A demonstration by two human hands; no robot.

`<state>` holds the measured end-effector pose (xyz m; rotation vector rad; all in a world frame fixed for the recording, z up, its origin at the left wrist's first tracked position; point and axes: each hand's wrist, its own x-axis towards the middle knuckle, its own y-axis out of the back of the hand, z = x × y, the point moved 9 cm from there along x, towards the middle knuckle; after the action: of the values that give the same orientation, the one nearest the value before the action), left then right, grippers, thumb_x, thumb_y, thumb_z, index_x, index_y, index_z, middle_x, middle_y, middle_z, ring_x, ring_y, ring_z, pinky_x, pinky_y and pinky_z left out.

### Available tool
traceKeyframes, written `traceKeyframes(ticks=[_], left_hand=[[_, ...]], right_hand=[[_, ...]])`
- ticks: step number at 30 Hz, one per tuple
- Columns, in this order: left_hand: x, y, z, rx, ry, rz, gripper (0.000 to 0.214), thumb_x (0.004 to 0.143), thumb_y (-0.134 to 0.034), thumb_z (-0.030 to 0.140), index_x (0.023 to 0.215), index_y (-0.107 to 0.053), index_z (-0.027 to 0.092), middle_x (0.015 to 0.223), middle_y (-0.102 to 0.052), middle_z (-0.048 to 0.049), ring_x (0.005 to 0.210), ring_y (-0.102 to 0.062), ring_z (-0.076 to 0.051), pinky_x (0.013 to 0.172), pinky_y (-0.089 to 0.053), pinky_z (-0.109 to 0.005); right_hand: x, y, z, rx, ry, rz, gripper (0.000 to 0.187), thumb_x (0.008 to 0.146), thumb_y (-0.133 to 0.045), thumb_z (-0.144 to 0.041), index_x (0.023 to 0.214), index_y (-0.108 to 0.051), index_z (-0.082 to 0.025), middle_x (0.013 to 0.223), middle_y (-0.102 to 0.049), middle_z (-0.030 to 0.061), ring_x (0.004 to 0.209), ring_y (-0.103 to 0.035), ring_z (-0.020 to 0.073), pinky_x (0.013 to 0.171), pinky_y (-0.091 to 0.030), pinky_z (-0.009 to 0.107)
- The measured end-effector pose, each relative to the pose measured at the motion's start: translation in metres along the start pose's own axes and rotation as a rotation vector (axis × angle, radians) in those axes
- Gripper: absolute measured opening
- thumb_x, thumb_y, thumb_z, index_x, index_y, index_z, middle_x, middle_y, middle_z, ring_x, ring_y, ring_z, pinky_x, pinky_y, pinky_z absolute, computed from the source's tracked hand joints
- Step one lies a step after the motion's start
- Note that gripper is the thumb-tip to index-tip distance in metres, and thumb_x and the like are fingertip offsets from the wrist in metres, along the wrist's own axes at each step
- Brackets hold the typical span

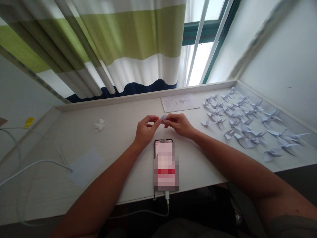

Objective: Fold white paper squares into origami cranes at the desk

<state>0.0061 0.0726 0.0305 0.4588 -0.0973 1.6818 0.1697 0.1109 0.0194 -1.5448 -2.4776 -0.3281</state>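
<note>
A small folded piece of white paper (pixel 163 118) is pinched between both hands above the middle of the desk. My left hand (pixel 146 128) grips its left side between thumb and forefinger. From the other side, my right hand (pixel 178 123) holds it with the fingertips closed. The fingers cover much of the paper, so its exact shape is hard to make out. Many folded paper cranes (pixel 244 114) lie spread over the right end of the desk, past my right hand. Below the hands lies a phone (pixel 166 162) with a lit, blurred screen.
A printed sheet (pixel 180 102) lies behind the hands. To the left are a crumpled tissue (pixel 99 126), a pale square of paper (pixel 85 167) and white cables (pixel 37 162). A charging cable (pixel 167 197) runs from the phone over the front edge. Raised rims and a curtain (pixel 128 39) bound the desk (pixel 119 115).
</note>
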Motion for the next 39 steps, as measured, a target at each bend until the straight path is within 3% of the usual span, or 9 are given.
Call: traceKeyframes(ticks=[8,16,24,29,39], left_hand=[[0.0,-0.004,-0.001,-0.063,0.016,-0.048,0.025,0.084,-0.084,0.045,0.088,-0.08,0.021,0.092,-0.081,-0.0044,0.083,-0.074,-0.019,0.072,-0.056,-0.03],[0.003,-0.002,-0.003,0.026,0.019,-0.069,0.023,0.088,-0.079,0.043,0.085,-0.079,0.02,0.089,-0.08,-0.0044,0.078,-0.071,-0.018,0.073,-0.057,-0.03],[0.003,-0.004,0.0,0.03,-0.017,-0.12,0.021,0.083,-0.084,0.04,0.087,-0.08,0.02,0.093,-0.08,-0.0047,0.086,-0.073,-0.019,0.078,-0.058,-0.03],[0.004,-0.003,-0.01,-0.024,0.073,-0.093,0.03,0.08,-0.087,0.048,0.082,-0.078,0.019,0.084,-0.078,-0.0044,0.073,-0.07,-0.017,0.067,-0.055,-0.029],[0.003,-0.009,-0.016,-0.048,0.106,-0.097,0.023,0.083,-0.083,0.04,0.087,-0.078,0.018,0.088,-0.079,-0.0047,0.071,-0.067,-0.015,0.069,-0.055,-0.029]], right_hand=[[-0.005,-0.013,0.012,0.009,-0.079,-0.114,0.048,0.081,-0.085,-0.064,0.085,-0.077,-0.017,0.079,-0.076,0.0036,0.078,-0.076,0.0196,0.076,-0.062,0.035],[-0.006,-0.012,0.005,-0.078,-0.054,-0.103,0.045,0.084,-0.083,-0.062,0.084,-0.077,-0.018,0.08,-0.075,0.0029,0.075,-0.074,0.0178,0.074,-0.059,0.033],[-0.006,-0.014,0.003,-0.095,-0.022,-0.124,0.043,0.086,-0.081,-0.06,0.083,-0.077,-0.017,0.081,-0.076,0.0034,0.074,-0.072,0.0172,0.072,-0.058,0.031],[-0.006,-0.015,0.0,-0.13,0.003,-0.136,0.04,0.088,-0.078,-0.058,0.085,-0.076,-0.018,0.08,-0.075,0.0032,0.072,-0.071,0.0166,0.071,-0.056,0.031],[-0.006,-0.013,0.008,-0.205,0.001,-0.144,0.038,0.091,-0.075,-0.054,0.084,-0.075,-0.017,0.075,-0.074,0.0027,0.071,-0.066,0.0164,0.071,-0.051,0.031]])
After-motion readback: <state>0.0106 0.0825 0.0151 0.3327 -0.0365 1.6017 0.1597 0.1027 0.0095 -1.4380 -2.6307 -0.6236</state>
